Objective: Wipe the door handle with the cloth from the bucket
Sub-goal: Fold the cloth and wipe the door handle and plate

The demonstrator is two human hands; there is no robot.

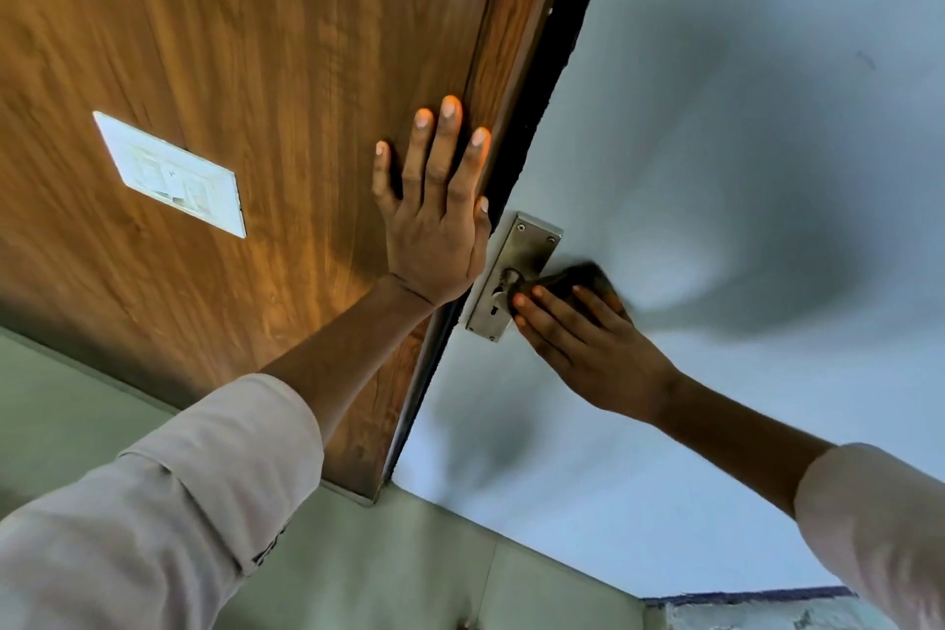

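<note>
A metal handle plate [526, 246] with a keyhole is fixed on the pale grey door [716, 143], near its left edge. My right hand [593, 348] holds a dark cloth [583, 279] wrapped over the lever of the door handle [510, 277]; most of the lever is hidden under the cloth. My left hand [434, 220] lies flat, fingers spread, on the brown wooden panel [255, 67] just left of the plate. The bucket is out of view.
A white switch plate [171, 174] sits on the wooden panel at the left. A dark gap [552, 82] runs between panel and door. Pale green floor tiles [409, 568] lie below, and a dark-edged mat [757, 601] shows at the bottom right.
</note>
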